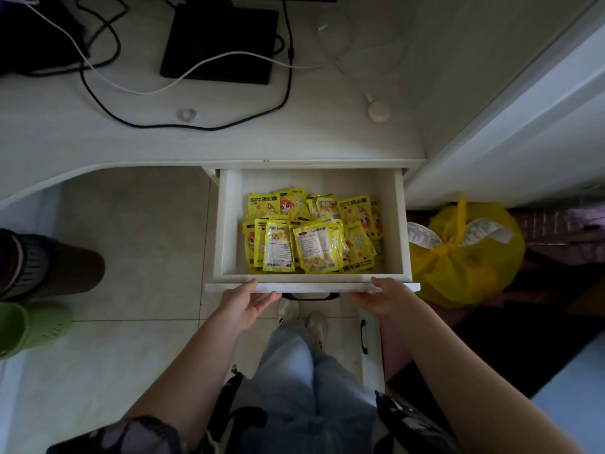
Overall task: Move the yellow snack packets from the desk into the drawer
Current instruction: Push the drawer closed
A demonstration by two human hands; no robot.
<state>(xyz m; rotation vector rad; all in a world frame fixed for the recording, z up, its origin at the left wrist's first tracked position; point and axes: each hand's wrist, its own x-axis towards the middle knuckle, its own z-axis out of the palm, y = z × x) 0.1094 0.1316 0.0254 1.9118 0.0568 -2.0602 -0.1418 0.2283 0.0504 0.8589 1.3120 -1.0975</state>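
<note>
From the head camera, looking straight down, the white drawer point(229, 224) stands pulled out from under the desk point(229, 142), and the yellow snack packets point(311, 234) lie heaped inside it, overlapping one another and filling most of the drawer floor toward its right and front. The left hand point(242, 303) holds the drawer's front panel near its left end, thumb on the top edge and fingers point(266, 298) curled underneath. The right hand point(381, 298) grips the same panel near its right end, thumb over the top edge, its fingers hidden below. A black handle point(311, 295) shows on the drawer front between the two hands. On the desk lie a black flat device point(222, 40), black and white cables point(131, 90), and a small round white puck point(379, 112). To the right of the drawer, on the floor, sits a knotted yellow plastic bag point(465, 257) with a paper receipt on it.
</note>
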